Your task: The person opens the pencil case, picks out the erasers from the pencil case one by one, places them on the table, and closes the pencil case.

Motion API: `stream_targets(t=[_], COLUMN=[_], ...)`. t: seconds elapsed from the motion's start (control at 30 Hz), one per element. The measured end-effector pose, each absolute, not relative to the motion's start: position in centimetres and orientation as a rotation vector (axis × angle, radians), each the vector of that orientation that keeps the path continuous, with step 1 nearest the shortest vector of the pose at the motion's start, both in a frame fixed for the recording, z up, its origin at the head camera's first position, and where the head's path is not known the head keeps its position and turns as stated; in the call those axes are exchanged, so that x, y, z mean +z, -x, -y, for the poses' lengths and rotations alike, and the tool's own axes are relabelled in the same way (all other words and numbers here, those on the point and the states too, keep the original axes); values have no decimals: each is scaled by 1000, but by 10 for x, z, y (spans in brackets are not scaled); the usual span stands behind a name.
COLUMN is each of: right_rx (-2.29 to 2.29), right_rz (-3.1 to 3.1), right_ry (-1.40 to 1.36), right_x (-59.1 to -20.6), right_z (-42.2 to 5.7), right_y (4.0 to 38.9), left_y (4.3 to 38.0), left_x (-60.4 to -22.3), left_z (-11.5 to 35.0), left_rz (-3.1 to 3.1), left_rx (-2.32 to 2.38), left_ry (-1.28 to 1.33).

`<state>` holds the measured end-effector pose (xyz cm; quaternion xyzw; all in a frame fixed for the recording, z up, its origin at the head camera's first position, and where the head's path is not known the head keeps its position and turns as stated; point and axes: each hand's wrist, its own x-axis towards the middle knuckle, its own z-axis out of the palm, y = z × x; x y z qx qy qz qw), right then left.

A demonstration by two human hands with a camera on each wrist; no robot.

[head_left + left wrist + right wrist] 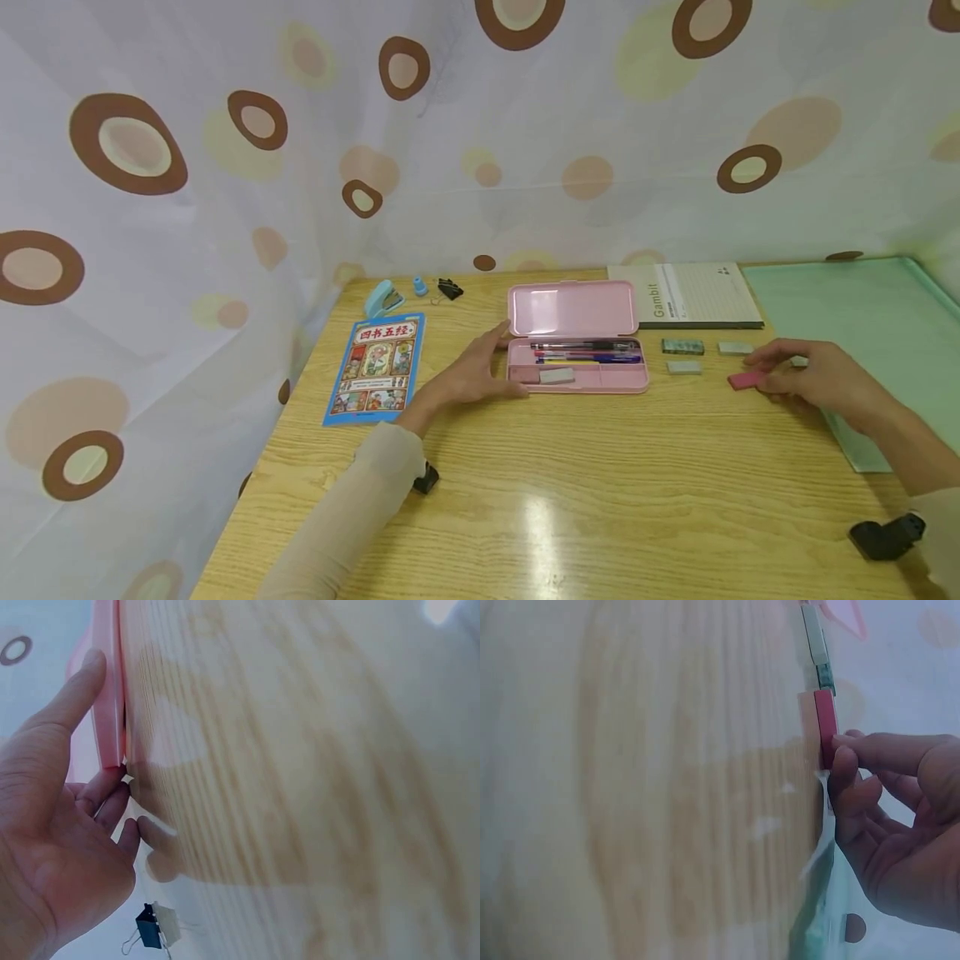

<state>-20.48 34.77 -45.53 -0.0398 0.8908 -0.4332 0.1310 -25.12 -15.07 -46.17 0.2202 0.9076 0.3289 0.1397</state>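
A pink pencil case (pixel 577 382) lies with its lid raised back, holding several pens (pixel 588 354), a pink eraser (pixel 523 376) and a white eraser (pixel 557 376). My left hand (pixel 471 371) grips its left end. In the left wrist view the thumb (pixel 84 686) lies along the front wall and the other fingers bend round the end. Over to the right, my right hand (pixel 813 379) pinches a dark pink eraser (pixel 745 380) between thumb and fingers, as the right wrist view also shows. Beside it lie pale erasers (pixel 735 348) and a green-patterned one (pixel 682 347).
A lined notebook (pixel 705 292) lies behind the erasers, and a pale green tray (pixel 855 308) takes up the right side. On the left are a blue-edged book (pixel 377 367), a stapler (pixel 384 298), a small blue item (pixel 420 287) and a black binder clip (pixel 450 288). Patterned cloth hangs behind.
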Motion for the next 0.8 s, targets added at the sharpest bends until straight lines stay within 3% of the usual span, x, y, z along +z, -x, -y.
stream_targets(t=[0.5,0.8], right_rx=[-1262,-1515], right_rz=[-2751,-2502], right_ry=[111,270], right_x=[-457,-443], right_z=[-333,-274], right_y=[211,218], left_y=[251,250], left_x=[-461,-459], left_z=[149,149], left_rz=[-2628,-2615], left_rx=[941,969], left_ry=[-619,-621])
